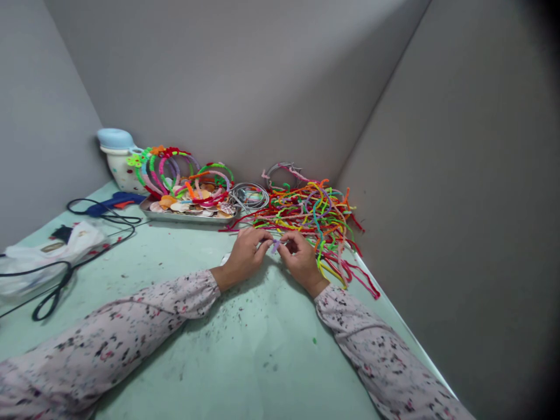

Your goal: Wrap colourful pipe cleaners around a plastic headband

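Between my fingertips is a short piece of purple pipe cleaner (275, 246), bent small and partly hidden by the fingers. My left hand (246, 255) pinches it from the left, thumb and forefinger closed. From the right, my right hand (301, 261) pinches it the same way. The two hands almost meet above the table. Just behind and to the right of my right hand lies a tangled heap of coloured pipe cleaners (306, 210).
A metal tray (192, 218) holds shells and pipe-cleaner-wrapped hoops (168, 169). Grey wire coils (251, 197) lie beside it. At left are a blue-lidded cup (117, 154), a blue glue gun (114, 202), a black cord (70, 274) and a white plastic bag (48, 256). Walls enclose the pale green table (245, 361).
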The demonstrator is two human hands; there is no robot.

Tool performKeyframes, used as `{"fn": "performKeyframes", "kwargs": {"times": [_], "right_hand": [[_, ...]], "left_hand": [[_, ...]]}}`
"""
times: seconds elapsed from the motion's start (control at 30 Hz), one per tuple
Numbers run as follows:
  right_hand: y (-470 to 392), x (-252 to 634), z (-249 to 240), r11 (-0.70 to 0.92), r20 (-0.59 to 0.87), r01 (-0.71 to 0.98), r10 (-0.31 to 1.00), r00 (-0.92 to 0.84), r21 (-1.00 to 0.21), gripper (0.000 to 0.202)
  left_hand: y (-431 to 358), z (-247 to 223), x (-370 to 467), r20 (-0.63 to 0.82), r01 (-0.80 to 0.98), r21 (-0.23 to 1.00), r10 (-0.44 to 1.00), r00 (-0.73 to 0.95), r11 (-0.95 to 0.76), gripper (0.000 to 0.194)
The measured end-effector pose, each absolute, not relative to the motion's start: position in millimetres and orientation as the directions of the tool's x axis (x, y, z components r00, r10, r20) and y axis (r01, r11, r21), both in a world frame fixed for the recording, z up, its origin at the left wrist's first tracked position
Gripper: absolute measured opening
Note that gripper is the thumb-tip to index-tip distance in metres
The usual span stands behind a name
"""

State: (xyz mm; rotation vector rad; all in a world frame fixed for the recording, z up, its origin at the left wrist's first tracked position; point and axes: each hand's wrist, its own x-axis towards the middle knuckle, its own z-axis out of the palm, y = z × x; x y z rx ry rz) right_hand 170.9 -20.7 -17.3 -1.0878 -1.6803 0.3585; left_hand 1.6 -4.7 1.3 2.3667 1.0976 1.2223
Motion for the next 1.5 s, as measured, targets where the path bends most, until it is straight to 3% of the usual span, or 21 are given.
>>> {"fn": "performKeyframes", "kwargs": {"times": [0.63, 1.5], "right_hand": [[-22.0, 171.9, -15.3, 0.551, 0.596, 0.518, 0.797, -0.094, -0.655, 0.013], [-20.2, 173.0, -17.8, 0.466, 0.472, 0.393, 0.877, -0.086, -0.793, 0.018]], "left_hand": [[-3.3, -1.2, 2.3, 0.607, 0.525, 0.491, 0.705, 0.366, -0.695, 0.012], [-5.1, 0.0, 2.5, 0.583, 0.544, 0.471, 0.708, 0.399, -0.694, 0.013]]}}
